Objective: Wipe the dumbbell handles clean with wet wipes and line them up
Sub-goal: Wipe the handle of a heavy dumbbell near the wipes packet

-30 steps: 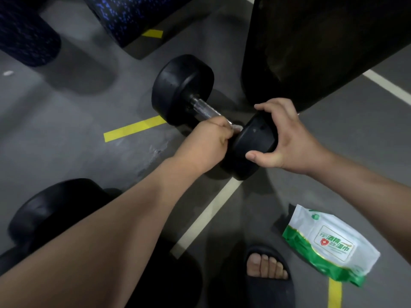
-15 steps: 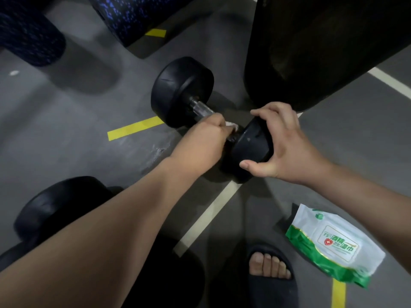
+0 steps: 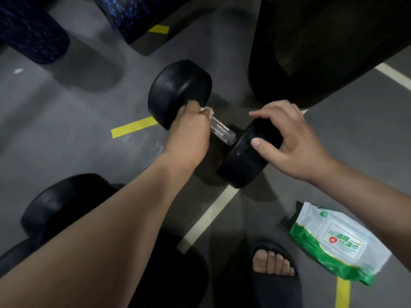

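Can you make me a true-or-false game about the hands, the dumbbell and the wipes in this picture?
1. The left hand holds a white wipe around the shiny handle. True.
2. The right hand is holding the pack of wipes. False: it grips one end of the dumbbell, and the pack lies on the floor.
3. The dumbbell's ends are red. False: they are black.
4. A second dumbbell lies at the lower left. True.
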Available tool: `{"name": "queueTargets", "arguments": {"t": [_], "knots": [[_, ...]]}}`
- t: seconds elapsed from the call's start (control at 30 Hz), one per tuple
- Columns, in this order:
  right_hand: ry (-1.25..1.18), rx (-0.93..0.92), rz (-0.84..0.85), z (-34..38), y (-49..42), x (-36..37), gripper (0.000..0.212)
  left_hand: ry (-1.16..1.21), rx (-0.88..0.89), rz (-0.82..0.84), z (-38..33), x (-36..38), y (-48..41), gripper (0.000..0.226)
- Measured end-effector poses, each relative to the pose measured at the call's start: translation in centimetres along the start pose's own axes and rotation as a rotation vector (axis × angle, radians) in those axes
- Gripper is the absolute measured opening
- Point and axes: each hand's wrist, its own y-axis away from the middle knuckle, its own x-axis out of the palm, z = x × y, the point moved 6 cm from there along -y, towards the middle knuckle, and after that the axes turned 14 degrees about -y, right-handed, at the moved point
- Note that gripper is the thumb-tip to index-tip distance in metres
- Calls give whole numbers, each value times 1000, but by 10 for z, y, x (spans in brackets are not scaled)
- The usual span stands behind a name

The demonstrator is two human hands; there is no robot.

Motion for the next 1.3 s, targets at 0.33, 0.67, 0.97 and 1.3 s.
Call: {"name": "queueTargets", "arguments": {"t": [0.33,0.67,0.97,1.3], "knots": [[55,124,-2,5,8,17,64,-217,-22,56,5,-2,3,43],[68,132,8,5,10,19,65,-389,-38,64,-1,-1,-2,39],[54,106,-15,9,13,23,66,-17,317,184,-21,4,12,29],[-38,12,42,-3,21,13,68,-126,206,65,-4,4,11,28]]}}
